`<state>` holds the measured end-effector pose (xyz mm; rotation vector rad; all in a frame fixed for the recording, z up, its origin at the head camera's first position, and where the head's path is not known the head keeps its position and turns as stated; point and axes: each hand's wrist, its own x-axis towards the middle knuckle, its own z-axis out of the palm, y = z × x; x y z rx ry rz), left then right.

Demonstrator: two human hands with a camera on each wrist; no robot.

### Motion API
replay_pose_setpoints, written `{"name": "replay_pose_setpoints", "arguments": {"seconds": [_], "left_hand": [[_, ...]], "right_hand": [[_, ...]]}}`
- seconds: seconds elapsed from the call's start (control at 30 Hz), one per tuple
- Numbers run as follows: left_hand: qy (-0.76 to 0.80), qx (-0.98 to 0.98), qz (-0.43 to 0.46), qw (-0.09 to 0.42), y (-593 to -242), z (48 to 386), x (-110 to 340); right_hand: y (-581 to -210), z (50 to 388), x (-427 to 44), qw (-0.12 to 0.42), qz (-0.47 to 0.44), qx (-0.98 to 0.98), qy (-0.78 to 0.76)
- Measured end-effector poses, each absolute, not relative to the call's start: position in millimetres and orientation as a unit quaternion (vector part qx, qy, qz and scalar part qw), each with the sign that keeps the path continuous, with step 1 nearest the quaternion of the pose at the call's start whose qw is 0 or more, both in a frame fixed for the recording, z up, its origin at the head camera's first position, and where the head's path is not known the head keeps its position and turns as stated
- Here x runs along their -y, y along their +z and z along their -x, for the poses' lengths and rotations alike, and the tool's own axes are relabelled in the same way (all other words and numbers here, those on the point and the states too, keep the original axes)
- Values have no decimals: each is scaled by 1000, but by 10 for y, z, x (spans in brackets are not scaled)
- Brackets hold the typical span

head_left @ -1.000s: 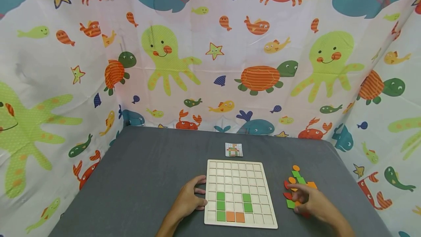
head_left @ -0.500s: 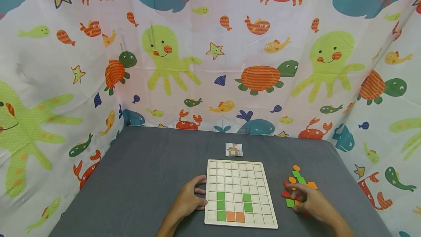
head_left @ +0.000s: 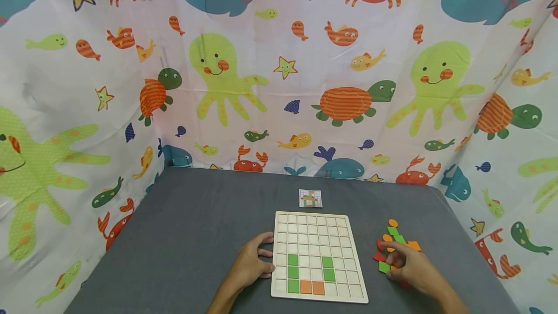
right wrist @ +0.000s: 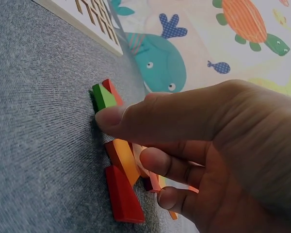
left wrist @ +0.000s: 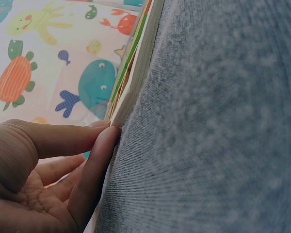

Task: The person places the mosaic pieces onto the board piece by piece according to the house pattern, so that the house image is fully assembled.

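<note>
A pale wooden grid board (head_left: 312,250) lies on the dark cloth, with several green square tiles (head_left: 293,272) and two orange square tiles (head_left: 312,287) in its lower cells. Fingertips of my left hand (head_left: 246,265) touch the board's left edge, thumb and index finger spread along it. My right hand (head_left: 416,268) hovers low over loose shape pieces, fingers loosely bent. In the right wrist view, the thumb tip is beside a green piece (right wrist: 103,98), with an orange piece (right wrist: 123,158) and a red piece (right wrist: 122,196) below it. Some pieces are hidden under this hand.
Beyond the board lies a small pattern card (head_left: 310,198) with a coloured grid. Farther up the loose pieces are an orange disc (head_left: 393,223) and a green piece (head_left: 393,230). A curtain (head_left: 270,144) printed with sea animals rises behind the table.
A red piece and a green piece by the right fingers have shifted slightly left. My right hand has moved only a little; my left hand stays at the board's edge.
</note>
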<state>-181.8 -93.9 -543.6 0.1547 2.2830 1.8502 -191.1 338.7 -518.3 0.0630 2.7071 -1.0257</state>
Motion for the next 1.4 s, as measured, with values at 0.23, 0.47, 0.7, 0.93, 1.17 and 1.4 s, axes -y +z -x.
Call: {"name": "replay_pose_setpoints", "arguments": {"seconds": [0.23,0.47,0.7,0.93,1.17,1.4], "left_hand": [[628,-771,-54,97,-5429,1815,947],[621,-776,-52,96,-5437,1818,937],[623,-775,-52,97,-5442,1819,933],[626,-772,-53,94,-5409,1804,939],[630,-769,-52,93,-5393,1795,943],[629,-770,-47,95,-5392,1799,943]], "right_hand": [[-5139,1882,-3362,120,-2,-913,-390],[-5104,1872,-3265,123,35,-902,-412],[-5081,1865,-3108,127,85,-900,-408],[-5095,1847,-2944,121,121,-894,-415],[-5095,1837,-2786,144,135,-877,-438],[-5089,1821,-2641,156,159,-870,-439]]}}
